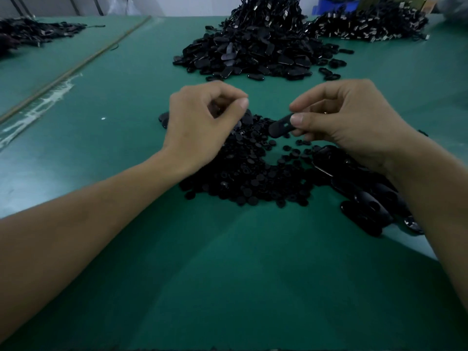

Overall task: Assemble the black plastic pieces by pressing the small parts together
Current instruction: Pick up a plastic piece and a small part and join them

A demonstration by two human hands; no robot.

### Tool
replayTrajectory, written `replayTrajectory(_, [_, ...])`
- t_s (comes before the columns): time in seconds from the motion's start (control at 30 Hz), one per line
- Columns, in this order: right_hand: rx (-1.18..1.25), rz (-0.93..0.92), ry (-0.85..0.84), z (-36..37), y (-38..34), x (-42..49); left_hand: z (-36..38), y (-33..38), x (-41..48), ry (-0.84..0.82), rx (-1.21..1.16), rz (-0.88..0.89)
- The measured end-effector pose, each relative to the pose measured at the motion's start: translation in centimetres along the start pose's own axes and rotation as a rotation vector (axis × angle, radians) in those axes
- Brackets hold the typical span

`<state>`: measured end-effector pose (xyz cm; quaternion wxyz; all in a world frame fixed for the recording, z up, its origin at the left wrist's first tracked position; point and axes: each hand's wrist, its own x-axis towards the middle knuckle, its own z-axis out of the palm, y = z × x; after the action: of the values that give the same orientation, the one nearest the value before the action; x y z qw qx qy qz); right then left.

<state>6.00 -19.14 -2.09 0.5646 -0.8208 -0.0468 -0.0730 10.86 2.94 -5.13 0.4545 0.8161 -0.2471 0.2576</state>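
From the head view I count two hands over the green tabletop [228,274], one piece held, and five black heaps.

My right hand [339,117], right of centre, pinches one oblong black piece [279,127] between the thumb and the fingers, above the tabletop. The piece is flat and matte with rounded ends and has a small rectangular opening just beside the thumb tip. Its free end points left, toward the other hand.

My left hand [200,122], just left of centre, has its fingers curled with the thumb and forefinger tips together. I cannot tell if a part sits between them.

Below both hands lies a heap of small round black parts [248,171]. A heap of larger oblong pieces [367,198] lies under the right wrist, touching the round ones. A tall mound of black pieces [253,51] fills the upper centre, another heap [367,24] lies at the upper right, and a fifth pile [30,34] at the upper left.
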Motion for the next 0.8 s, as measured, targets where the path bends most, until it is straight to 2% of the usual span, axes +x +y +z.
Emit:
replayTrajectory(0.17, [0.197, -0.040, -0.050, 1.4, -0.1, -0.1, 0.7, 1.0, -0.7, -0.093, -0.172, 0.047])
replayTrajectory(0.4, [0.177, -0.066, 0.013, 1.9, 0.0, -0.1, 0.6, 0.9, -0.5, -0.213, -0.435, -0.121])
replayTrajectory(0.47, [0.083, -0.088, 0.052, 2.0, 0.1, -0.1, 0.6, 1.0, -0.4, -0.221, -0.467, -0.143])
replayTrajectory(0.6, [-0.315, -0.162, 0.138, 1.9, 0.3, -0.2, 0.6, 0.9, -0.2, -0.154, -0.481, -0.206])
replayTrajectory(0.7, [-0.582, -0.161, 0.025, 2.2, 0.3, -0.2, 0.6, 0.7, 0.0, -0.086, -0.479, -0.265])
replayTrajectory(0.8, [-0.735, -0.136, -0.079, 2.6, 0.5, 0.0, 0.5, 0.6, 0.0, -0.065, -0.485, -0.286])
